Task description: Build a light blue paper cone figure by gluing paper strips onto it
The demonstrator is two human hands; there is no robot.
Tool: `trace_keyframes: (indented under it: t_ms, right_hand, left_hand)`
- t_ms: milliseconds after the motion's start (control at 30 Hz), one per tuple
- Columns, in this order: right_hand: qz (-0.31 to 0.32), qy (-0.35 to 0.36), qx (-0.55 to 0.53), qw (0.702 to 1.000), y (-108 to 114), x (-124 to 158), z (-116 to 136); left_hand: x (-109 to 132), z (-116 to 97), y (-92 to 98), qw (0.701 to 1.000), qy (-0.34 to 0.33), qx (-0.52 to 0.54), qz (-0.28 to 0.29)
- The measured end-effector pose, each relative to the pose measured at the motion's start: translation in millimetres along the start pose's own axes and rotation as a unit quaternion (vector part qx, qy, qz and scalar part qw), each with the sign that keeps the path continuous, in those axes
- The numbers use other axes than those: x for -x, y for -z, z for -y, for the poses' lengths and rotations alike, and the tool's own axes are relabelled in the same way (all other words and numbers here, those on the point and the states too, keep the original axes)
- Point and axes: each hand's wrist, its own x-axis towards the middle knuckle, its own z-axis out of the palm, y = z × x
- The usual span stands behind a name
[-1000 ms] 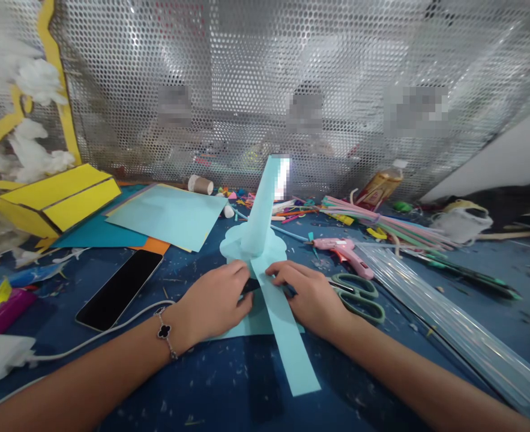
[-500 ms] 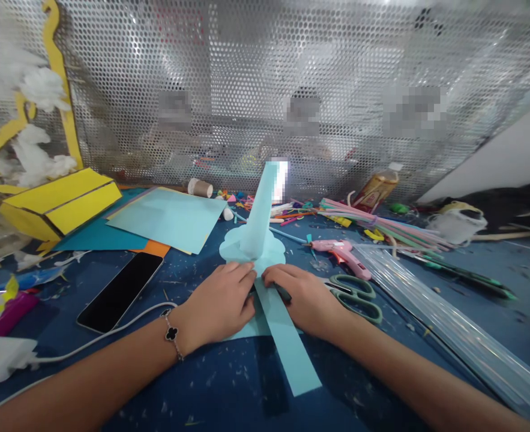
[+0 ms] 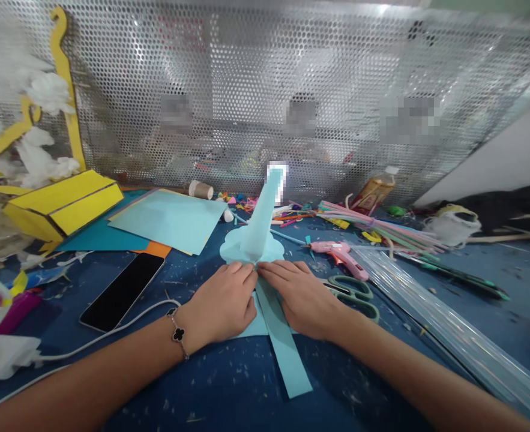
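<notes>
A light blue paper strip (image 3: 289, 360) runs toward me from the foot of a light blue paper piece that rises as a tall, narrow roll (image 3: 261, 222). The roll stands on a scalloped, flower-shaped base (image 3: 231, 246). My left hand (image 3: 224, 300) is closed, its fingertips pressing the strip's far end from the left. From the right, my right hand (image 3: 305, 297) holds the same end, fingers together across it and thumb hidden. Another light blue sheet (image 3: 258, 324) lies partly under my hands. Green-handled scissors (image 3: 352, 291) rest beside my right hand.
A pink glue gun (image 3: 341, 252) and clear glue sticks (image 3: 427, 306) lie to the right. Leftward are a phone (image 3: 123, 291), a white cable (image 3: 111, 339), stacked paper sheets (image 3: 170, 216) and a yellow paper structure (image 3: 66, 201). A perforated metal screen (image 3: 242, 78) closes off the back.
My right hand's fingers have straightened from a curled grip and now reach across the strip's far end, touching my left fingertips. The strip's near end has shifted slightly left.
</notes>
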Motion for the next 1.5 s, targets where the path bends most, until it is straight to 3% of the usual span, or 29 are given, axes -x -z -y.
trace_keyframes:
  t_ms: [1100, 1200, 1300, 1400, 1500]
  right_hand:
    - [-0.003, -0.001, -0.056, 0.998, 6, -1, 0]
    - [-0.059, -0.066, -0.006, 0.996, 22, 1, -19]
    - [-0.085, -0.22, 0.116, 0.965, 45, 13, -50]
    - [-0.002, -0.359, 0.182, 0.915, 61, 30, -79]
    - [0.094, -0.42, 0.154, 0.89, 61, 43, -99]
  left_hand:
    - [-2, -4, 1.1, 0.999, -0.006, -0.033, 0.003]
    - [0, -4, 2.0, 1.0, 0.012, -0.011, 0.004]
    - [0, -4, 2.8, 0.999, 0.03, 0.002, 0.017]
    - [-1, -5, 3.3, 0.999, 0.027, 0.003, 0.027]
    - [-1, -5, 3.4, 1.0, 0.023, 0.0, 0.018]
